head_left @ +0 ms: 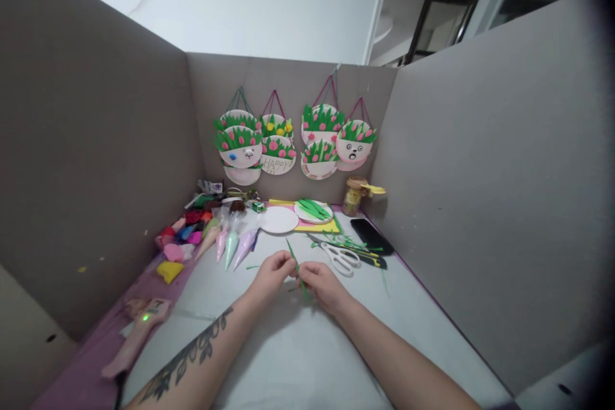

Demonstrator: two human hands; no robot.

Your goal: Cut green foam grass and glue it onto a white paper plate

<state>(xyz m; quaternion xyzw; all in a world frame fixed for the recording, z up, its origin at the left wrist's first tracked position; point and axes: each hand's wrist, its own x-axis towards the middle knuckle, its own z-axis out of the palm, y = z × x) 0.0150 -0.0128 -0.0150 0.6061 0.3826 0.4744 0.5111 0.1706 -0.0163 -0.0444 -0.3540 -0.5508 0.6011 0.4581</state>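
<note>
Between my two hands, above the middle of the white table cover (269, 346), is a thin green paper strip (303, 288), slanting from upper left to lower right. My left hand (275, 270) pinches it from the left side. From the right, my right hand (321, 280) has thumb and fingers closed on the same strip. Beyond my right hand lie white-handled scissors (342, 257), partly over green scraps (358, 243) and a black-and-yellow cutter (375, 259). Farther back, a white paper plate (314, 220) holds green strips (312, 207), beside a bare white plate (278, 220).
Piping bags (245, 246) and colourful clay lumps (173, 250) line the left. A pink glue gun (137, 333) with a green light lies front left. A dark phone (369, 236) and a brown-lidded jar (353, 195) stand right. Decorated plates (240, 147) hang on the grey back panel (288, 70).
</note>
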